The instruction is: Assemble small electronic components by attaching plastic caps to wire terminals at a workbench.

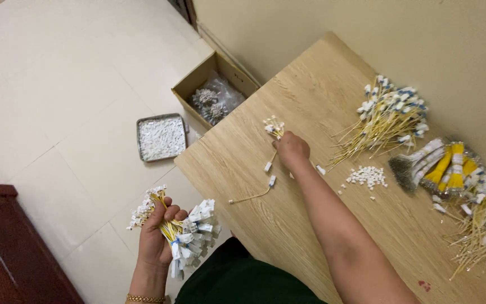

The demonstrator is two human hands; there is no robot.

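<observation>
- Pale wood-grain surface (310,101) runs along a beige wall, with a cream tiled floor (57,84) below its edge; both hands work here.
- Right hand (292,151) rests on the surface, fingers pressed together and pinching a small cluster of thin yellow wires with white plastic end pieces (274,127), which fans out just beyond the fingertips.
- Just below those fingers, two loose yellow wires with white connectors (262,186) lie flat on the surface.
- Left hand (161,228) hangs off the surface above the floor, fingers wrapped tight around a thick bundle of yellow wires with white and blue tags (189,236).
- Judged by look, the wires are light, springy and slick; single ones would slip, so a pinch on the yellow shafts near the gathered middle seems surest, not on the small end pieces.
- Farther from the right fingers: a little heap of white plastic caps (368,176), a large fan of tagged yellow wires (386,115), and banded bundles (442,166).
- On the floor stand a metal tray of white pieces (161,137) and an open cardboard box (195,84).
</observation>
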